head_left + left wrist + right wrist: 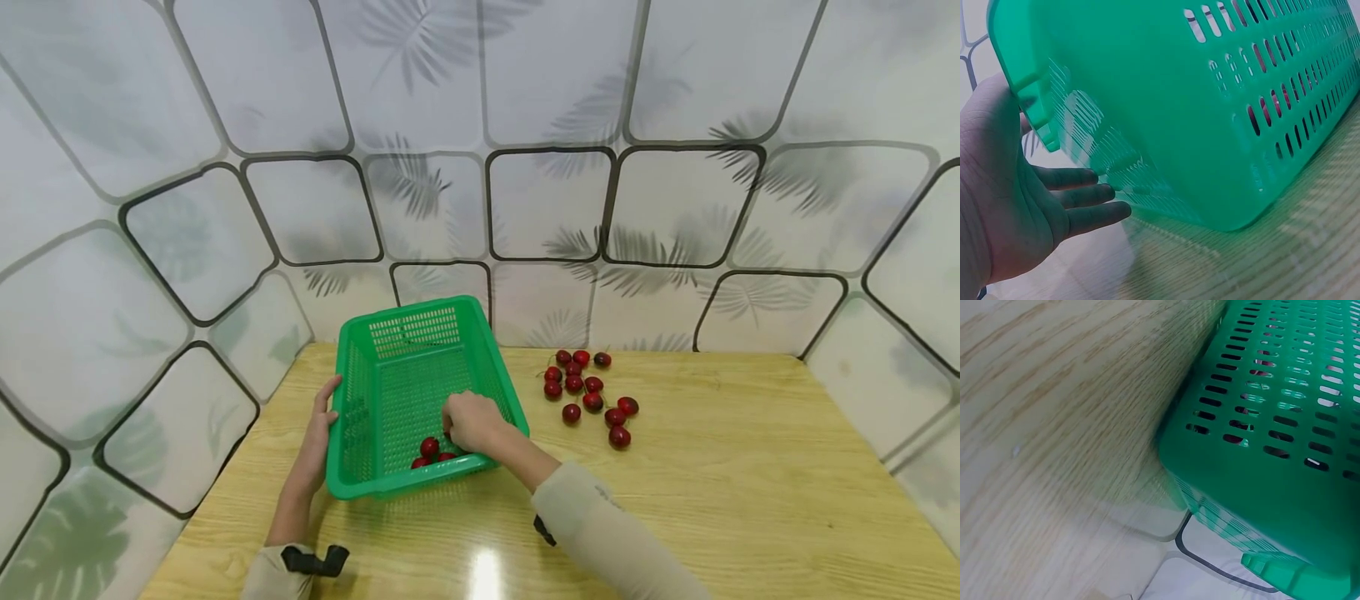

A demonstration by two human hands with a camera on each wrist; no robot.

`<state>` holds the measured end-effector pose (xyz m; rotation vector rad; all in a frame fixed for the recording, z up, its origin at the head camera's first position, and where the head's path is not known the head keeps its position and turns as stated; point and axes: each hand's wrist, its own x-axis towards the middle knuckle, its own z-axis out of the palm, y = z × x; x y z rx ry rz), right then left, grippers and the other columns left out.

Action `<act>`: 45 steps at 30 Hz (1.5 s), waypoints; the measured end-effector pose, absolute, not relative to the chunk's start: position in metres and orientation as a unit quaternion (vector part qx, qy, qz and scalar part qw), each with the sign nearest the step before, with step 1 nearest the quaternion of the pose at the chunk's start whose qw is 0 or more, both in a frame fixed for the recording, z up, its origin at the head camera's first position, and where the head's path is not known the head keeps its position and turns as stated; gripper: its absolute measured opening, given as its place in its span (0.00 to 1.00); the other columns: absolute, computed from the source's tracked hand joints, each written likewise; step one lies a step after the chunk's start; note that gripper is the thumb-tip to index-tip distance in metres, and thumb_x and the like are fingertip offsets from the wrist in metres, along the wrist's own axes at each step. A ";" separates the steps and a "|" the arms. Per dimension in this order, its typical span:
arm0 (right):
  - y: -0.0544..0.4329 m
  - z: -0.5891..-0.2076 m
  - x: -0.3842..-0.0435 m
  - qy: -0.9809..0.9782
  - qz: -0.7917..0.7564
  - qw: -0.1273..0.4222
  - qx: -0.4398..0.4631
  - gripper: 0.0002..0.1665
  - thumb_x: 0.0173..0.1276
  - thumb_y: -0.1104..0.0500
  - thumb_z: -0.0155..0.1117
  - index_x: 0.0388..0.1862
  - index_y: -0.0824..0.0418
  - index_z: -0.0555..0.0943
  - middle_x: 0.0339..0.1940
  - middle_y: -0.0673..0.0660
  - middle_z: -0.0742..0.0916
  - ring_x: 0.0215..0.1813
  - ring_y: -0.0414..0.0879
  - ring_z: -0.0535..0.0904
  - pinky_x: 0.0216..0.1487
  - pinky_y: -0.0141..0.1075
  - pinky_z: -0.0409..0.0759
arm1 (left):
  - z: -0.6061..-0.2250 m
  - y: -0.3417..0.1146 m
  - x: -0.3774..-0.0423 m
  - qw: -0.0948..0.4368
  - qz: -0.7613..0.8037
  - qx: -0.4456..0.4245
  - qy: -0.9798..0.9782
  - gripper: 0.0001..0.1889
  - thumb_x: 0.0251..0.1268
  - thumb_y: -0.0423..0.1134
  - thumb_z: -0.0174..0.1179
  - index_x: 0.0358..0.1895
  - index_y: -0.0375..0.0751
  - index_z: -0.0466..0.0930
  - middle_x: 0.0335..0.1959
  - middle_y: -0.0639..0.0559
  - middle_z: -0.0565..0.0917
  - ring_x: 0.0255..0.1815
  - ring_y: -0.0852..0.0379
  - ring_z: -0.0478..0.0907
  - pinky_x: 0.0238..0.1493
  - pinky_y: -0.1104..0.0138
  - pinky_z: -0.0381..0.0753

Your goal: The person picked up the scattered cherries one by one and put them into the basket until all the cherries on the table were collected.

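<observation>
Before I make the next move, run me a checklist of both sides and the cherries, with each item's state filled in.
1. Basket upright on the table: ok, open side up.
2. Left grip at the basket: ok, touching its left side.
3. Right grip inside the basket: ok, at the near right corner.
4. Right grip empty: cannot tell, its fingertips are hidden.
5. Table free of loose cherries: not ok, a group lies right of the basket.
</observation>
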<state>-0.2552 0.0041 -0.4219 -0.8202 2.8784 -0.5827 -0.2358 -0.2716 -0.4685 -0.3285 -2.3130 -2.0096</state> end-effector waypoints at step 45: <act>0.006 -0.420 -0.257 0.934 -0.254 -0.001 -0.251 0.11 0.69 0.66 0.58 0.41 0.62 0.88 0.38 0.54 0.89 0.35 0.44 0.83 0.31 0.37 0.80 | -0.471 -0.272 -0.236 0.033 -0.656 -0.108 -0.747 0.29 0.81 0.41 0.26 0.81 0.45 0.36 0.80 0.41 0.34 0.71 0.43 0.46 0.55 0.73 0.61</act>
